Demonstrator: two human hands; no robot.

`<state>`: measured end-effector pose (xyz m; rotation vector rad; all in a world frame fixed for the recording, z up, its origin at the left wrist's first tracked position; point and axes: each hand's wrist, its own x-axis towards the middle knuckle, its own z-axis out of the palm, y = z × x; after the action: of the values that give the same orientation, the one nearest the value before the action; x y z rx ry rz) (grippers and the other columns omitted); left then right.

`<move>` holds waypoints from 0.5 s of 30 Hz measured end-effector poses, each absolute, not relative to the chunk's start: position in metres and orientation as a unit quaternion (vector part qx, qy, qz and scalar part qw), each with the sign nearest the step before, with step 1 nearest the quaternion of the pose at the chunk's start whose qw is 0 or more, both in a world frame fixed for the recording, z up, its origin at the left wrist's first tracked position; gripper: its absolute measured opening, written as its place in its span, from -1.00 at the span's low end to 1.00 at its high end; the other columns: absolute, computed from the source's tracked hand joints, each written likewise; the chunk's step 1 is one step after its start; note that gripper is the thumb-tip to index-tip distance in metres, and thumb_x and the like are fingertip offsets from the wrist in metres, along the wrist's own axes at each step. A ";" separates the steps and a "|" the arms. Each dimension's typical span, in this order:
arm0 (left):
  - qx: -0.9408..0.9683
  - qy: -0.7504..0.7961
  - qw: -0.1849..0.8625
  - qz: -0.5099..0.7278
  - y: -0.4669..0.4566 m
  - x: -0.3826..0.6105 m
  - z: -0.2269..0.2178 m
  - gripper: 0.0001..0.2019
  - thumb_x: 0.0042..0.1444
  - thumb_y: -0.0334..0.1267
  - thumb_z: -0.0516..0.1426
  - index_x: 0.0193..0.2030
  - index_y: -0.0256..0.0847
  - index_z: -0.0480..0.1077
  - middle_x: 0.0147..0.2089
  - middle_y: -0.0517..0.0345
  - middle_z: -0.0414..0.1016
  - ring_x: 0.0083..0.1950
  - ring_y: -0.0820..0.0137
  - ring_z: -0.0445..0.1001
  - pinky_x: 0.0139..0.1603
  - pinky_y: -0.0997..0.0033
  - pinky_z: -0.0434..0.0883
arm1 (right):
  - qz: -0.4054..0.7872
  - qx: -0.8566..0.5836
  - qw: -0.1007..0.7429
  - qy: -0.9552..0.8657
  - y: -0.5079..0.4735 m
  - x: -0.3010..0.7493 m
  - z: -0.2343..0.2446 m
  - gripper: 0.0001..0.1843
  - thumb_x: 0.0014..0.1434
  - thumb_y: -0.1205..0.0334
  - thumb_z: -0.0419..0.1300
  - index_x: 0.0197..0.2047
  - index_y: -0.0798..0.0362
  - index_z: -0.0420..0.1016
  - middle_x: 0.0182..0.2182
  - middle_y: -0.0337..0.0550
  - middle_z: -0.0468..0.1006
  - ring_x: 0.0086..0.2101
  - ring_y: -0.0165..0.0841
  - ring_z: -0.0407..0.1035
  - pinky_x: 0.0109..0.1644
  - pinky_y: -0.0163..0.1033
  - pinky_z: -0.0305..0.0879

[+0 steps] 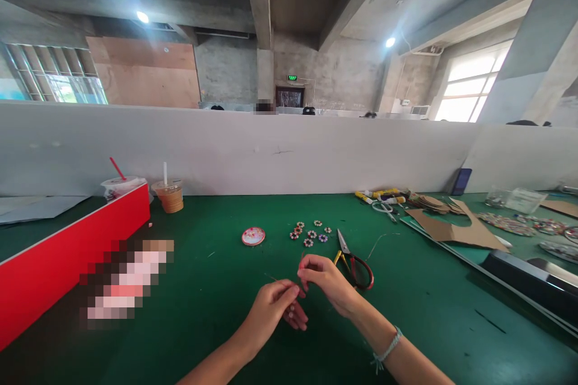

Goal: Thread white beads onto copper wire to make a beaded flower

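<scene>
My left hand [275, 304] is over the green table, thumb and index finger pinched together, the other fingers curled below. A thin thread [270, 277] sticks out to the left by its fingertips. My right hand [324, 280], with a braided bracelet at the wrist, is closed in a pinch just above and right of the left fingertips. What it pinches is too small to make out. Beyond the hands lie several small rings of beads [311, 234]. A round dish [253, 236] with small bits in it sits to their left. Scissors [350, 261] with dark red handles rest beside my right hand.
A red divider [112, 246] stands at left, near a drink cup [169, 195] with a straw. A white partition [271, 153] closes the back. At right are yellow markers [383, 194], cut cardboard [440, 228], a blue box [461, 181] and beaded pieces [506, 224].
</scene>
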<state>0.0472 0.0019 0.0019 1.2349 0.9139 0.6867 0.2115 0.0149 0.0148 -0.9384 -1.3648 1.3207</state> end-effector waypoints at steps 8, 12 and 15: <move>0.562 0.424 0.633 0.321 0.006 0.043 -0.002 -0.72 0.27 -0.20 0.14 0.08 -0.24 0.36 0.06 0.01 0.46 -0.07 0.23 0.52 -0.10 0.11 0.50 | 0.509 -0.384 0.536 -0.554 0.020 0.208 0.002 -0.72 0.23 0.19 0.22 -0.46 0.12 0.32 -0.60 -0.40 0.28 -0.58 -0.49 0.22 -0.44 -0.35 0.21; 0.574 0.418 0.628 0.318 0.006 0.043 0.000 -0.72 0.27 -0.20 0.13 0.07 -0.24 0.37 0.04 0.01 0.47 -0.09 0.25 0.52 -0.11 0.12 0.50 | 0.555 -0.357 0.503 -0.558 0.019 0.207 0.003 -0.75 0.17 0.18 0.27 -0.44 0.12 0.34 -0.60 -0.39 0.33 -0.58 -0.48 0.27 -0.44 -0.34 0.24; 0.579 0.409 0.626 0.324 0.006 0.043 0.001 -0.72 0.28 -0.19 0.13 0.07 -0.24 0.37 0.04 0.01 0.47 -0.09 0.25 0.53 -0.12 0.12 0.51 | 0.575 -0.350 0.488 -0.555 0.017 0.204 0.004 -0.74 0.06 0.18 0.34 -0.46 0.12 0.36 -0.59 -0.37 0.38 -0.56 -0.47 0.29 -0.41 -0.32 0.23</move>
<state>0.0431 0.0060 0.0006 1.3279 0.9388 0.7439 0.2045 0.0167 0.0043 -0.8519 -1.3492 1.3985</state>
